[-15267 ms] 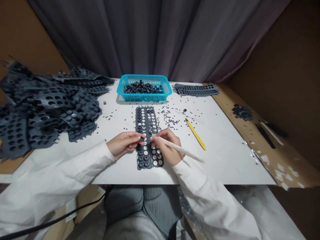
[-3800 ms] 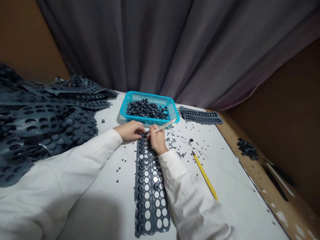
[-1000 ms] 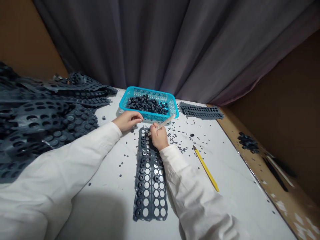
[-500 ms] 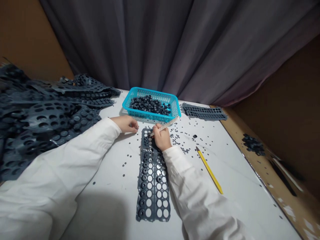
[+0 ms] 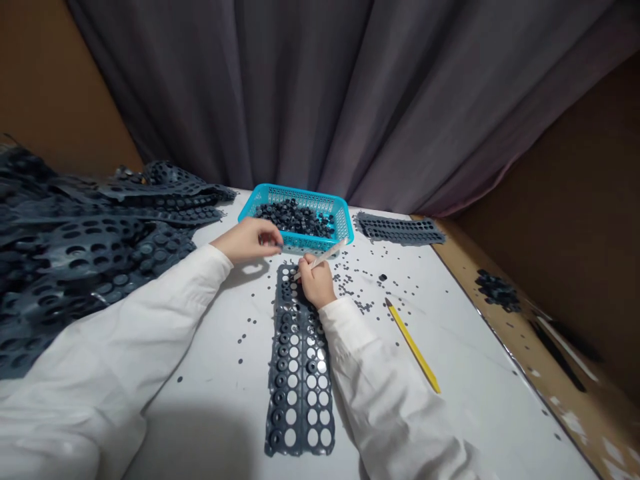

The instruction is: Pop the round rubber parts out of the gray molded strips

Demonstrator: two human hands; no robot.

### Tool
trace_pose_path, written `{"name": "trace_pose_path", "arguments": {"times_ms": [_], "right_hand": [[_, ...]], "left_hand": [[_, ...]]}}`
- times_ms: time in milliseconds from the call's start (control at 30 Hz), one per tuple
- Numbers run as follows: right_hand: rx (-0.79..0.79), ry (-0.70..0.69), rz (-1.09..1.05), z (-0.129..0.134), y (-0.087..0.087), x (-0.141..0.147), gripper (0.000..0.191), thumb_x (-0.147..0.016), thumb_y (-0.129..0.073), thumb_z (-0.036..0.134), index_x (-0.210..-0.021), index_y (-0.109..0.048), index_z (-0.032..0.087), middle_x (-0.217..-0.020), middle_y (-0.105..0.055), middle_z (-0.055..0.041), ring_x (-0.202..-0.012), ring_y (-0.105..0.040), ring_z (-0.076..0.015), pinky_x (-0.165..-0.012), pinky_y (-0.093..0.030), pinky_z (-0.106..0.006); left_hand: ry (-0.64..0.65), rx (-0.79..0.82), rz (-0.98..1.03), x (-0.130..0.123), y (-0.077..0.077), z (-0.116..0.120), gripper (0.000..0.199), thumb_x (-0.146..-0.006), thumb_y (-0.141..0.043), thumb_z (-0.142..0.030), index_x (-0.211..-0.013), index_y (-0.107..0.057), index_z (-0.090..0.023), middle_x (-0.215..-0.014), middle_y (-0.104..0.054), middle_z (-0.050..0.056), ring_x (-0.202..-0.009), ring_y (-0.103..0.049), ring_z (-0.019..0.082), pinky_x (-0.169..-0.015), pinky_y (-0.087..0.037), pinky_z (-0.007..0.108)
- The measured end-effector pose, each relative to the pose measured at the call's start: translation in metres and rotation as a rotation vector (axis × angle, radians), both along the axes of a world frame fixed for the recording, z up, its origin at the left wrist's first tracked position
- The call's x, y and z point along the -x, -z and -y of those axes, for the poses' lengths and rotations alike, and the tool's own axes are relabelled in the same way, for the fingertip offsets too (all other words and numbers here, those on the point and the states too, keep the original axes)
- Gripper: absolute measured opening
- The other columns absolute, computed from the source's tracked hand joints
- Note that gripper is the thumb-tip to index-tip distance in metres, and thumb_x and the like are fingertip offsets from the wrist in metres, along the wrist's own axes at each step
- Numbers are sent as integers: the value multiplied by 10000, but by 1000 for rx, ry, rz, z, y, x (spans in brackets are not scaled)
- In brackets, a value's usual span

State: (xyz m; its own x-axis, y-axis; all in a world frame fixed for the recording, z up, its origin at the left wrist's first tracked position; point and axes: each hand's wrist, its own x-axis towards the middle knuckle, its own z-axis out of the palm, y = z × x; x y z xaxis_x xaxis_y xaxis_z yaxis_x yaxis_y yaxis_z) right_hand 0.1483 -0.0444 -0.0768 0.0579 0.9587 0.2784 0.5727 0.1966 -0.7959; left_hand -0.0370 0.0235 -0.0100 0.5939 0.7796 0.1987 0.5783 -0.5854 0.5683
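A dark rubber strip [image 5: 303, 373] with rows of round holes lies lengthwise on the white table, some black rings still seated along its left column. Wrapped round a white pen-like stick [image 5: 329, 253], my right hand [image 5: 318, 281] rests at the strip's far end, the stick's tip over the holes. My left hand [image 5: 250, 240] is raised at the near left corner of the blue basket [image 5: 257, 191], thumb and fingertips pinched together; what they hold, if anything, is too small to name. Small black rubber pieces [image 5: 295, 217] lie in the basket.
Perforated dark sheets [image 5: 90, 247] are heaped at the left. Another strip [image 5: 400, 229] lies beyond, right of the basket. A yellow pen-like tool [image 5: 414, 347] and many tiny black discs [image 5: 357, 287] are on the right. A dark clump [image 5: 497, 291] sits on the brown surface.
My left hand has risen from the table beside the strip toward the basket. My right hand remains at the strip's far end with the stick. The view has shifted slightly.
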Motion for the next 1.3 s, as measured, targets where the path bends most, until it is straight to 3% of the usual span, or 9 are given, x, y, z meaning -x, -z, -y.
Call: {"name": "trace_pose_path", "arguments": {"times_ms": [67,167,233,367,500,600,667,867,1300], "right_hand": [[0,-2,8,0,0,0,298,-842,-397,274,-546,-396,232,-464,-478,29,-535,-516,-159,-560,-364,-246],[-11,-3,16,0,0,0,301,-845,-386,279,-548,-359,233,-456,-463,35,-517,-500,-154,-550,-354,-243],[-14,-5,18,0,0,0,299,-845,-381,281,-552,-342,234,-452,-450,38,-506,-488,-151,-543,-346,-242],[-10,-11,15,-1,0,0,300,-844,-376,292,-553,-335,234,-453,-436,38,-499,-476,-148,-534,-335,-240],[-28,-15,-2,-1,1,-1,306,-846,-376,306,-552,-331,234,-455,-429,39,-501,-469,-147,-538,-338,-239],[-89,-28,-33,1,0,-2,311,-852,-361,310,-552,-327,236,-467,-446,29,-507,-472,-149,-545,-348,-246],[-138,-25,-37,4,-2,-3,315,-856,-350,314,-552,-318,238,-478,-463,21,-510,-476,-150,-553,-356,-252],[-94,-75,-34,12,-7,-1,309,-851,-367,304,-551,-330,236,-461,-477,22,-492,-480,-144,-551,-366,-250],[-22,-75,-32,12,-3,-1,306,-847,-383,286,-547,-363,228,-467,-511,22,-500,-512,-133,-551,-372,-233]], "left_hand": [[-150,-149,100,-1,0,-7,419,-730,-615,-405,-1064,-640,-155,-1001,-657,73,-843,-579,184,-790,-443,284],[-244,-254,-10,2,9,-18,596,-758,-578,-479,-1248,-529,-143,-1237,-559,124,-1127,-485,271,-982,-344,383],[-257,-275,-117,5,15,-20,567,-766,-564,-484,-1218,-554,-142,-1230,-562,133,-1167,-452,293,-999,-319,406],[-227,-298,-204,9,13,-12,363,-748,-599,-402,-1032,-646,-181,-1069,-629,99,-1038,-520,285,-926,-345,412],[-14,-322,-89,-2,10,5,237,-767,-565,-323,-923,-666,-176,-949,-626,83,-908,-546,225,-828,-387,334],[241,-138,-103,-12,20,14,190,-742,-591,-305,-839,-678,-167,-771,-611,49,-681,-534,148,-662,-399,250],[318,-24,-109,-16,28,15,215,-711,-624,-304,-858,-680,-158,-730,-605,35,-600,-507,120,-594,-390,225],[400,92,-116,-18,39,14,230,-648,-666,-248,-846,-678,-132,-713,-587,19,-585,-492,101,-556,-397,194],[482,-74,-159,-25,39,22,214,-606,-607,-111,-807,-677,-130,-789,-603,41,-680,-539,136,-654,-425,220]]}}
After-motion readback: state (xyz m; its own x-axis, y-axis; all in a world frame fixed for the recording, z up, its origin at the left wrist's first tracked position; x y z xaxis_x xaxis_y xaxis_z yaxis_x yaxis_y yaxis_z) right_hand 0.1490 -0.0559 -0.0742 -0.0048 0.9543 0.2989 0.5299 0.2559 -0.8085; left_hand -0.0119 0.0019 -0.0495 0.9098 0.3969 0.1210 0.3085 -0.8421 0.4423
